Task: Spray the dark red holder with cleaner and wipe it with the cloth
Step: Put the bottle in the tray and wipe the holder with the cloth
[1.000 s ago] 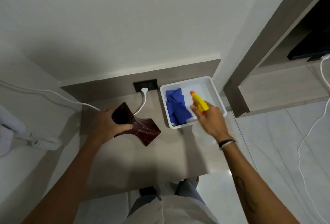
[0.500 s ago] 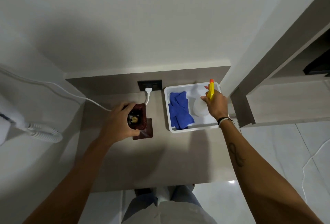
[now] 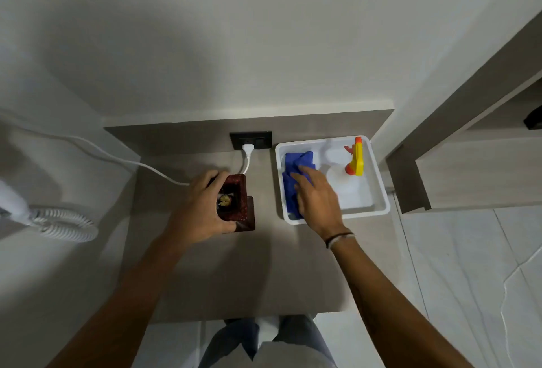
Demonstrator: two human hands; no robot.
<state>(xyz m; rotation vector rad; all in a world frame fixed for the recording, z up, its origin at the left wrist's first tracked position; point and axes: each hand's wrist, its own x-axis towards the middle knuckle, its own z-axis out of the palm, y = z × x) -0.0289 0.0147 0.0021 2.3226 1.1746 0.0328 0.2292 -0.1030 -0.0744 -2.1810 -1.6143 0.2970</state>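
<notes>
From the head view, the left hand (image 3: 202, 209) grips the dark red holder (image 3: 238, 206), which stands upright on the table (image 3: 264, 273) left of the white tray (image 3: 381, 180). The right hand (image 3: 318, 200) lies with fingers spread on the blue cloth (image 3: 296, 168) in the tray's left half, not closed on it. The spray bottle (image 3: 353, 162) lies in the right half, apart from the hand.

Plain white wall (image 3: 234, 30), grey-brown counter (image 3: 234, 273), pale marbled floor tiles (image 3: 469, 279).
</notes>
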